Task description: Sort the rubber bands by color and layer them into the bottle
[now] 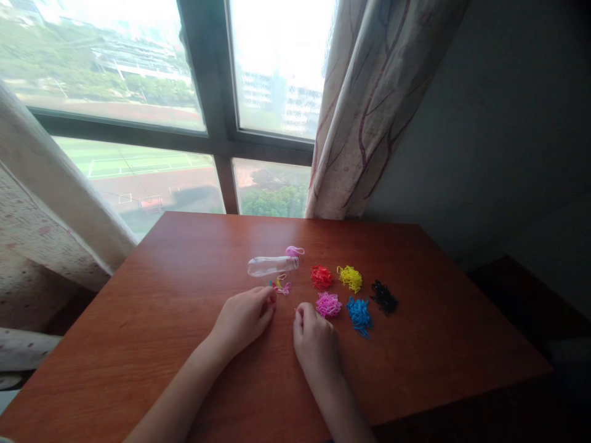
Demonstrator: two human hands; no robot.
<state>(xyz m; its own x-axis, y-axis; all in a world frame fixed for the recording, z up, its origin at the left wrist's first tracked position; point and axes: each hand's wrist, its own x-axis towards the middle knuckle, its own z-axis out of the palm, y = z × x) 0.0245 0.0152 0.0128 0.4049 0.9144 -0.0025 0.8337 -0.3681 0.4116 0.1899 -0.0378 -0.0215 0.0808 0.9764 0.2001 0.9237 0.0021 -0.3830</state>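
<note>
My left hand (244, 315) has its fingers curled together beside a small mixed heap of coloured bands (282, 285); whatever they may hold is hidden. A short gap away, my right hand (317, 337) is closed in a pinch, with a tiny reddish speck at its fingertips that is too small to name. Just past that hand lies a pile of pink rubber bands (328, 304). Piles of red bands (321, 277), yellow bands (351, 279), blue bands (359, 315) and black bands (385, 297) sit around it to the right.
Behind the mixed heap, a clear plastic pouch (272, 266) lies flat, with a pink looped item (294, 251) at its far right end. The brown wooden table (221, 246) meets a window (217, 147) flanked by patterned curtains (360, 111).
</note>
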